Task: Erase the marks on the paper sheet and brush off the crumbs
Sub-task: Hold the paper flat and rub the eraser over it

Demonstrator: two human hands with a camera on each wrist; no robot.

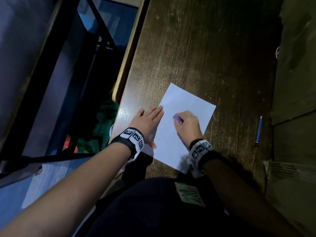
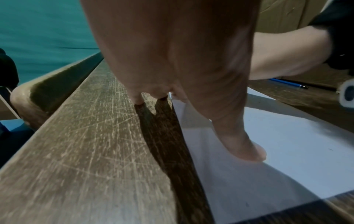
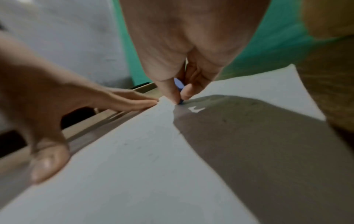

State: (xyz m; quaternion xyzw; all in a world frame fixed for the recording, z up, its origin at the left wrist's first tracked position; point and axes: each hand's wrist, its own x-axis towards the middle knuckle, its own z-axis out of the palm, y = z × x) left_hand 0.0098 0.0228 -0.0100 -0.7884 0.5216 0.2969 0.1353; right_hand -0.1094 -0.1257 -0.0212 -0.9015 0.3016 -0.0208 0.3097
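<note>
A white paper sheet [image 1: 186, 106] lies tilted on the dark wooden desk [image 1: 196, 48]. My left hand [image 1: 147, 120] lies flat with straight fingers on the sheet's left edge, thumb [image 2: 247, 151] pressing the paper sheet [image 2: 287, 151]. My right hand [image 1: 187, 124] pinches a small blue eraser [image 1: 177, 118] and holds its tip against the middle of the sheet. In the right wrist view the blue eraser [image 3: 179, 86] shows between thumb and fingers, touching the paper sheet [image 3: 134, 166]. Faint dark specks lie on the sheet near the eraser.
A blue pencil [image 1: 259, 130] lies on the desk to the right of the sheet, also seen as the blue pencil [image 2: 287, 83]. Brown cardboard [image 1: 297, 82] borders the desk's right side. The desk's raised light edge [image 1: 126, 53] runs along the left.
</note>
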